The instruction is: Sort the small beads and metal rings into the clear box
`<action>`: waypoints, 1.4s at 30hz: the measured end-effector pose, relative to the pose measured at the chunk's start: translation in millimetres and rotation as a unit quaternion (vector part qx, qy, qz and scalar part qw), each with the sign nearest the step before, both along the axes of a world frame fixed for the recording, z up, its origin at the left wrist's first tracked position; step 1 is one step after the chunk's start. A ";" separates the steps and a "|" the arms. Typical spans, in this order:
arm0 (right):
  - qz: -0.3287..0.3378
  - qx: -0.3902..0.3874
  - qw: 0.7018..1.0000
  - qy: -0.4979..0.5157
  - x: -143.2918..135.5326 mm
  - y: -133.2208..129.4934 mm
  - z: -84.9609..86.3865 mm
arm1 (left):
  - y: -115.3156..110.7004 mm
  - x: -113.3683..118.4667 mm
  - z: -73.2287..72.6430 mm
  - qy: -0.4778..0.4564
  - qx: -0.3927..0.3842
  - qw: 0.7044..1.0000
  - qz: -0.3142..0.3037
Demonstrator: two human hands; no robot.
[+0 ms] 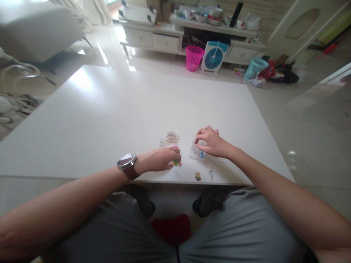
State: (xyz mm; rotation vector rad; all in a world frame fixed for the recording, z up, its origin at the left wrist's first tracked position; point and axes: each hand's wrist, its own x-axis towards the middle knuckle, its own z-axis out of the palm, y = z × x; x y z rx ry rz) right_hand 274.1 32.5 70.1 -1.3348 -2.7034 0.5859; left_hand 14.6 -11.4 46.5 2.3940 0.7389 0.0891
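Observation:
My left hand (161,159), with a watch (127,160) on its wrist, reaches into a small pile of bright green, orange and pink pieces (177,163). Its fingers are curled together over the pile; what lies between them is hidden. Above a clear plastic compartment box (193,154) is my right hand (210,141), thumb and forefinger drawn together. Anything pinched there is too small to make out. Small blue pieces (202,155) sit in one compartment of the box, whose clear lid seems to lie to the right, partly under the hand.
Beyond my left hand lies a heap of pale rings (171,137). Near the edge of the white table (153,102) are a yellow cartoon figure charm (197,176) and a pale, key-like piece (211,175). Across the floor stand a pink basket (194,58) and a blue-and-white fan (214,56).

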 end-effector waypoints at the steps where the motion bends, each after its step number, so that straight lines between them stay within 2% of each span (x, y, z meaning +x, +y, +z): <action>1: -0.002 -0.001 1.000 -0.002 0.7 0.8 0.6 | -0.3 0.3 0.5 0.002 -0.002 1.000 0.001; 6: 0.001 -0.020 0.999 -0.036 5.6 5.2 4.3 | -1.1 0.6 1.6 0.003 -0.001 1.000 -0.004; 13: 0.043 -0.089 0.992 -0.081 11.8 9.4 4.6 | -0.7 -1.4 -2.0 -0.001 0.013 1.000 -0.004; 18: 0.087 -0.055 0.994 -0.036 10.2 8.0 5.9 | -0.6 -1.2 -1.3 0.005 0.001 1.000 -0.006; 23: 0.116 -0.045 0.988 -0.095 6.0 3.6 5.5 | -1.2 -0.5 -2.1 0.006 -0.011 1.000 0.000; 33: 0.104 -0.030 0.982 -0.153 7.2 3.2 -3.2 | -1.0 0.6 0.0 0.010 -0.017 1.000 0.001; 42: 0.116 0.004 0.975 -0.191 0.8 -1.7 2.3 | -1.7 0.4 -2.5 -0.008 -0.014 1.000 -0.004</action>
